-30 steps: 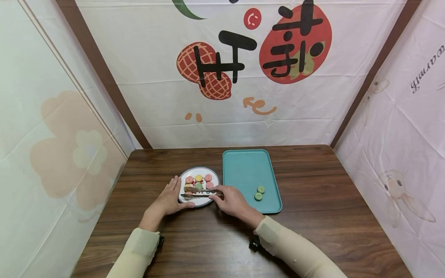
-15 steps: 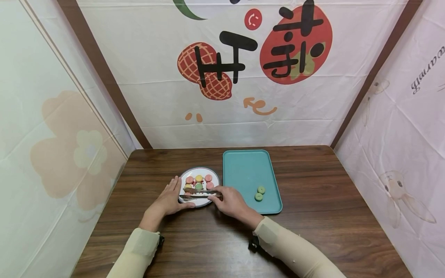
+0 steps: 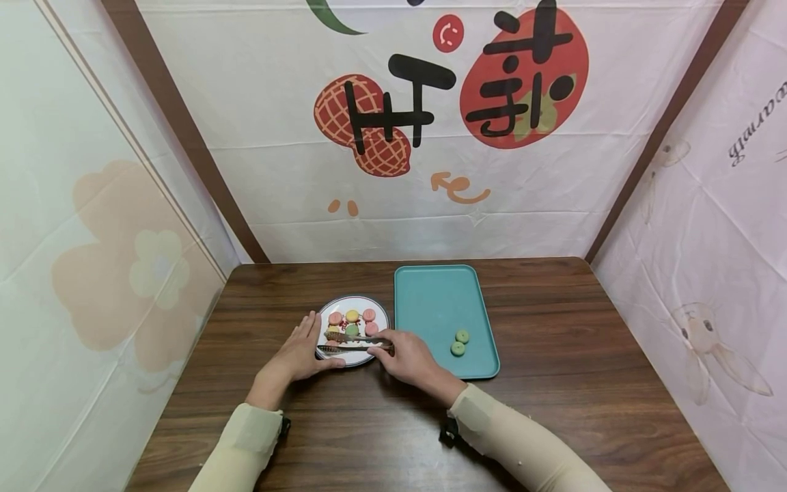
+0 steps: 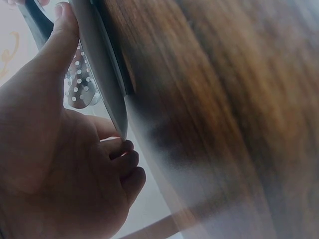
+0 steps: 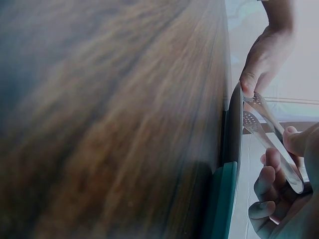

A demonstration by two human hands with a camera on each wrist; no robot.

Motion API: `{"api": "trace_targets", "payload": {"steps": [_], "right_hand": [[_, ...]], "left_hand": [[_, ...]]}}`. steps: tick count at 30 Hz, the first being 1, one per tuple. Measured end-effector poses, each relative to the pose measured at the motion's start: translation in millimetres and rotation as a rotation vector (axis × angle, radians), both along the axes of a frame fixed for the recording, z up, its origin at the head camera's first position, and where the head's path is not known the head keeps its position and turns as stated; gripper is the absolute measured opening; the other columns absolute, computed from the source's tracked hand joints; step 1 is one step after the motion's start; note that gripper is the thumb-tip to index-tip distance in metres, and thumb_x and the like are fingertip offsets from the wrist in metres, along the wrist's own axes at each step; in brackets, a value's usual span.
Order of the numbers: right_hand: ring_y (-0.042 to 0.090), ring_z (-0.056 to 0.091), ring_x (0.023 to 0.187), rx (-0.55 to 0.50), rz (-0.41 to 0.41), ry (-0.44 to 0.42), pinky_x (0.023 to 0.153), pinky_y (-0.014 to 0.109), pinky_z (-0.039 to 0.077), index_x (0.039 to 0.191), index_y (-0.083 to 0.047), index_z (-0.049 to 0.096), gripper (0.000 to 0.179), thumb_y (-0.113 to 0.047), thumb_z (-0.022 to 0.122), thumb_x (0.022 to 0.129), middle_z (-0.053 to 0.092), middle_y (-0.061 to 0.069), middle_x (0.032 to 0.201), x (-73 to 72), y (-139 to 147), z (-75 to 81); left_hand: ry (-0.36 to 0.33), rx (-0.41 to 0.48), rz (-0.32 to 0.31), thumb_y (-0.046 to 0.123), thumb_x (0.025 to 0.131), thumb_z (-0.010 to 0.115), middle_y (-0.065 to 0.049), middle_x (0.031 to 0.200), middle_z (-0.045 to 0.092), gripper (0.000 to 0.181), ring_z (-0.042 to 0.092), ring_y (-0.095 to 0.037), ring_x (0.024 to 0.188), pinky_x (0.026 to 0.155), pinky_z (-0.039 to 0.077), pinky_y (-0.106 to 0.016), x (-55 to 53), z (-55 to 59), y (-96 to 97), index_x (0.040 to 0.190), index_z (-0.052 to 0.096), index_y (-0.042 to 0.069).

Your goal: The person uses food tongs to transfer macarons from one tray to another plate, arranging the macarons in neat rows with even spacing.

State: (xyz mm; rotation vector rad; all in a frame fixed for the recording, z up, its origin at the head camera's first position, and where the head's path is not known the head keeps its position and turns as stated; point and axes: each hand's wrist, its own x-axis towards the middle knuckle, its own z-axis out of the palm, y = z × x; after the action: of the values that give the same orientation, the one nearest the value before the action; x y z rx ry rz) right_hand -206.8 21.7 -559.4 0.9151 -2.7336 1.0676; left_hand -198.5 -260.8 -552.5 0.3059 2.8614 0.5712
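My left hand lies along the left side of a round white plate, fingers straight and thumb at the near rim. Several pink, yellow and green macarons sit on the plate in rows. With thumb and fingers my right hand grips metal tongs from the plate's right side. The tongs' perforated ends stand apart, on either side of a pink macaron at the front left, which they partly hide. In the right wrist view the tongs reach toward the left hand.
A teal tray stands right beside the plate. Two green macarons lie near its front right corner. Beneath everything is a dark wooden table, with a printed cloth backdrop rising behind its far edge.
The tongs' ends have shifted slightly left over the plate, to either side of the front left pink macaron. My left hand, the plate and the tray have stayed in place.
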Motion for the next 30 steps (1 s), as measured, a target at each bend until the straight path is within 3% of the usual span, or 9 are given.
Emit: {"api": "trace_targets", "payload": {"steps": [23, 30], "right_hand": [[0.009, 0.063, 0.081, -0.013, -0.006, -0.010, 0.075, 0.034, 0.059, 0.126, -0.012, 0.079, 0.035, -0.039, 0.074, 0.104, 0.079, -0.001, 0.105, -0.5, 2.6, 1.2], [0.008, 0.061, 0.077, -0.044, -0.007, -0.027, 0.073, 0.033, 0.058, 0.123, -0.013, 0.079, 0.030, -0.034, 0.075, 0.103, 0.075, -0.007, 0.092, 0.1, 9.0, 5.3]], "left_hand": [[-0.009, -0.001, 0.008, 0.065, 0.088, 0.080, -0.038, 0.173, 0.009, 0.131, 0.011, -0.052, 0.162, 0.132, 0.016, -0.061, 0.3, 0.1, 1.2, 0.165, 0.012, -0.016], [0.000, -0.008, 0.010, 0.065, 0.088, 0.081, -0.039, 0.172, 0.010, 0.132, 0.012, -0.053, 0.161, 0.132, 0.016, -0.062, 0.1, -0.6, 2.2, 0.164, 0.012, -0.017]]}}
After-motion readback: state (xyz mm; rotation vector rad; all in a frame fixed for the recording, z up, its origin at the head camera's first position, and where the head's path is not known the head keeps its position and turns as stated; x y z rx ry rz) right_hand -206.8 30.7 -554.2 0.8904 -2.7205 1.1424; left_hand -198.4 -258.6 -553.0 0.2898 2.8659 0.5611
